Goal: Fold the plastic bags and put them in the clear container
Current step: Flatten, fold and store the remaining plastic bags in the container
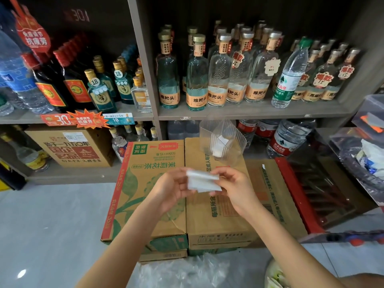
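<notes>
A small folded white plastic bag [202,181] is held in the air above the cardboard boxes [149,163]. My left hand [172,188] grips its left edge with curled fingers. My right hand [234,183] pinches its right side between thumb and fingers. Beyond my hands, the clear ribbed container [223,140] stands on the far part of the boxes, and a folded white bag [221,145] lies inside it. A heap of loose clear plastic bags [182,271] lies on the floor close to me, at the bottom of the view.
Shelves with many glass and plastic bottles [197,80] rise behind the boxes. A red crate [299,196] sits right of the boxes. Clear bins with oddments [365,142] stand at far right. Grey floor [52,225] lies to the left.
</notes>
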{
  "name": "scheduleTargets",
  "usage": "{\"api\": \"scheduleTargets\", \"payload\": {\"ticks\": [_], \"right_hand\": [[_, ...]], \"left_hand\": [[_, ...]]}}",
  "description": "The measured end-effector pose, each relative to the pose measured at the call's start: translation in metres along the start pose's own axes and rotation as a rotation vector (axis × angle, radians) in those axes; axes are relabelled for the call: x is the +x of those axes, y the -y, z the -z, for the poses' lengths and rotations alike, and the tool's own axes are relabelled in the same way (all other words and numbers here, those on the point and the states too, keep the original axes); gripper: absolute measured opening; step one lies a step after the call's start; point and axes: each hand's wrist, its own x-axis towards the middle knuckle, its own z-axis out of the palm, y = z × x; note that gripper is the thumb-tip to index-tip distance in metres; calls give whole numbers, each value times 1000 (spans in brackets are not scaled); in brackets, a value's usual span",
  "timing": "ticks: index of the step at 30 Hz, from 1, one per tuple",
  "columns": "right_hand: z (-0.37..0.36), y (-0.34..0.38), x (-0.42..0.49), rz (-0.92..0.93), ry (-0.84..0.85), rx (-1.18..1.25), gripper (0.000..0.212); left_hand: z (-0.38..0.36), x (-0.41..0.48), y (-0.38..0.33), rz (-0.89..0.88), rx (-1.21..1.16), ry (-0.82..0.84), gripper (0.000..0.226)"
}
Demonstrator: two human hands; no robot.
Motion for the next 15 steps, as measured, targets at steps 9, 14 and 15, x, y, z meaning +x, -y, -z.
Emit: {"api": "scheduleTargets", "payload": {"ticks": [9,14,15], "right_hand": [[23,13,9,-154,113,324,25],[33,18,19,-117,13,133,32],[35,21,22,-105,-25,94,31]], "left_hand": [[-14,20,-8,-151,352,15,19],[-33,34,-9,-263,381,46,25],[-36,38,-11,-263,389,59,26]]}}
